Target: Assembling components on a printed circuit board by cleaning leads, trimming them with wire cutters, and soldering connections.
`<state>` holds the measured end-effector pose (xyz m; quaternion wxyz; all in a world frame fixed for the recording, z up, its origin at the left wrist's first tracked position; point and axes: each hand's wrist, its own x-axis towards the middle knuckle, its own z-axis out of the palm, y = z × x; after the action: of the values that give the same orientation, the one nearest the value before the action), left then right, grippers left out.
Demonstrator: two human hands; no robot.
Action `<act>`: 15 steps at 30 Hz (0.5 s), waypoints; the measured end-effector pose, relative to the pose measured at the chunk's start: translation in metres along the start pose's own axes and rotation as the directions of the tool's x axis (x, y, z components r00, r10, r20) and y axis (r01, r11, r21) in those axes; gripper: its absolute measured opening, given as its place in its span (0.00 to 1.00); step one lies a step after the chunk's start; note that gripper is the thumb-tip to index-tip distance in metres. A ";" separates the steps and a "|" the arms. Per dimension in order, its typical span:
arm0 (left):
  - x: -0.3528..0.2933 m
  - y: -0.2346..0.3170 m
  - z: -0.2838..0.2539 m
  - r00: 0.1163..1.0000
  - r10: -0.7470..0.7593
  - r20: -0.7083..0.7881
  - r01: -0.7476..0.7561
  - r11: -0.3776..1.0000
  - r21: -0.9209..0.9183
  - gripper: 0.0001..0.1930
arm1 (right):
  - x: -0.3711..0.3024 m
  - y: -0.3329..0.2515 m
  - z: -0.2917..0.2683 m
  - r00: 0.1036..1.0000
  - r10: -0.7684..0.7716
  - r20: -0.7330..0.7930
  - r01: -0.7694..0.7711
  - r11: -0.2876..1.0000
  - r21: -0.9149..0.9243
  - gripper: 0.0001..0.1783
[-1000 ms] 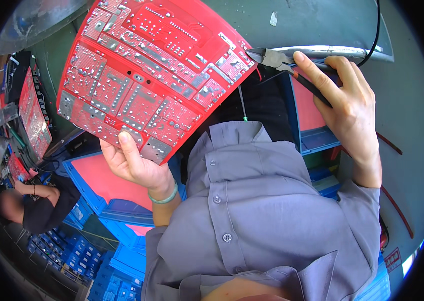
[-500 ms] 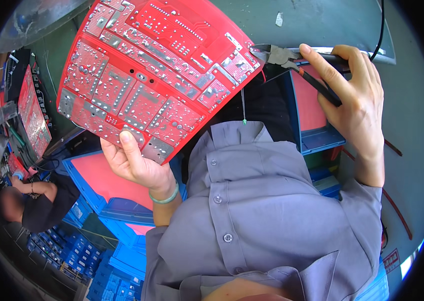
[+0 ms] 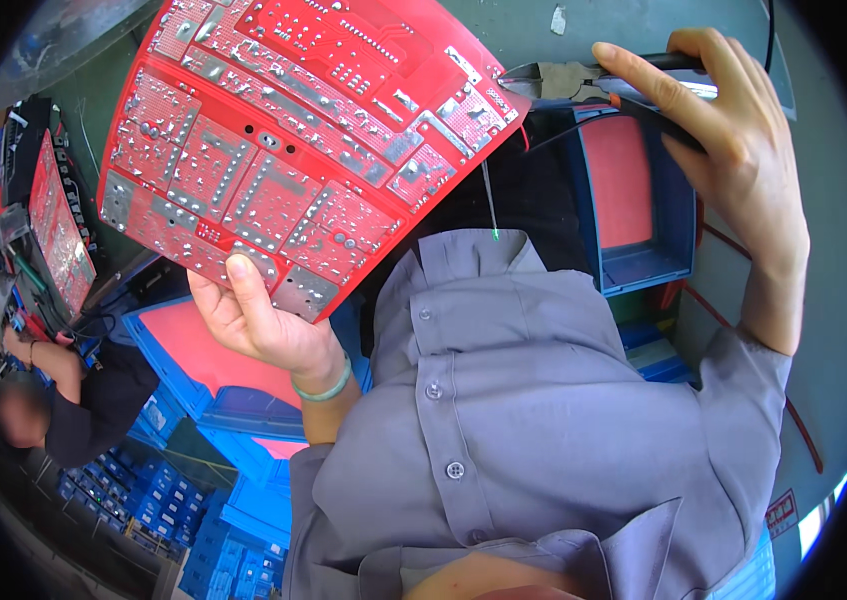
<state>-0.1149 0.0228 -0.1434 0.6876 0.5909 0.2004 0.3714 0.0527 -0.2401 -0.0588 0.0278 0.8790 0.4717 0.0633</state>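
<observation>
While the left hand (image 3: 268, 318) pinches the lower edge of a large red circuit board (image 3: 293, 160), thumb laid on the face that carries the solder and fingers behind it, the right hand (image 3: 733, 125) holds a pair of cutters (image 3: 561, 80) at the board's right corner. The left grip is narrow, closed on the board; the right grip is curled around the cutter handles, index finger stretched out along the tool toward its metal head. Whether the tips of the cutters touch the board or sit just in front of it, I cannot tell. The board is held up at a slant in front of the person, its top running out of view, silvery solder spread over its pads and strips. A pale green bracelet (image 3: 327, 387) circles the left wrist, and a grey shirt (image 3: 533, 370) fills the middle of the view. Beyond the cutters is a green counter (image 3: 643, 22) with a small whitish scrap (image 3: 558, 18) on it. Below the cutters sits a blue bin (image 3: 646, 275) with a pink sheet (image 3: 616, 175) inside. At far left, near another red board (image 3: 60, 235), a co-worker in a dark sleeve (image 3: 113, 390) reaches toward some clutter.
</observation>
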 end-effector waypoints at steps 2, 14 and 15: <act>-0.003 0.001 -0.001 1.000 0.014 -0.026 -0.013 1.000 0.015 0.18 | 0.002 0.003 0.005 1.000 -0.006 -0.012 0.006 1.000 0.002 0.37; 0.002 0.003 0.001 1.000 -0.023 -0.021 0.023 1.000 0.003 0.18 | 0.023 -0.032 -0.023 0.996 0.059 0.059 -0.065 0.993 0.095 0.19; 0.003 0.004 -0.001 1.000 -0.019 -0.021 0.019 1.000 0.004 0.18 | 0.017 -0.029 -0.022 0.998 0.041 0.052 -0.046 0.994 0.098 0.19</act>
<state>-0.1142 0.0259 -0.1393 0.6878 0.5865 0.2140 0.3703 0.0353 -0.2101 -0.0386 -0.0054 0.8908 0.4541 0.0183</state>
